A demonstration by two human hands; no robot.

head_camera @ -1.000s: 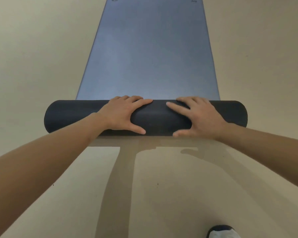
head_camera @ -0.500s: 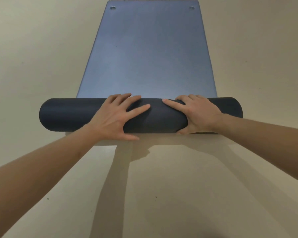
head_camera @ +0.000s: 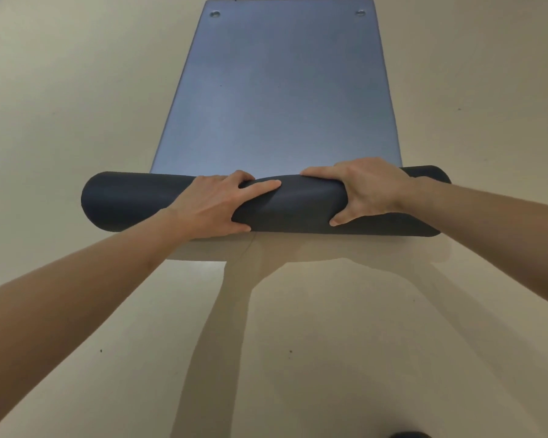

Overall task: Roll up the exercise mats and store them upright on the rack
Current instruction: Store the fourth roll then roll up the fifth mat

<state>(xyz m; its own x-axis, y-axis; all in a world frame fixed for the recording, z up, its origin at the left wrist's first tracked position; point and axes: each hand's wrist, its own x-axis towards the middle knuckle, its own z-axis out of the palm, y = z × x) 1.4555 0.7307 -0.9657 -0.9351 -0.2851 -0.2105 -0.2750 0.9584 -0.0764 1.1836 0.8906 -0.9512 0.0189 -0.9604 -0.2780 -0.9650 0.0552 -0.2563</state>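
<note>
A blue-grey exercise mat [head_camera: 282, 90] lies flat on the floor and stretches away from me, with two metal eyelets at its far corners. Its near end is wound into a thick dark roll [head_camera: 127, 202] lying crosswise. My left hand [head_camera: 215, 205] grips the roll left of its middle, fingers over the top and thumb on the near side. My right hand [head_camera: 367, 188] clasps it right of the middle in the same way. The roll dents slightly between my hands.
Plain beige floor [head_camera: 76, 90] surrounds the mat on all sides. A dark shoe tip [head_camera: 410, 434] shows at the bottom edge. No rack is in view.
The roll has advanced further along the mat. My fingers have gone from lying flat on top to curling around the roll, and it now dents in the middle.
</note>
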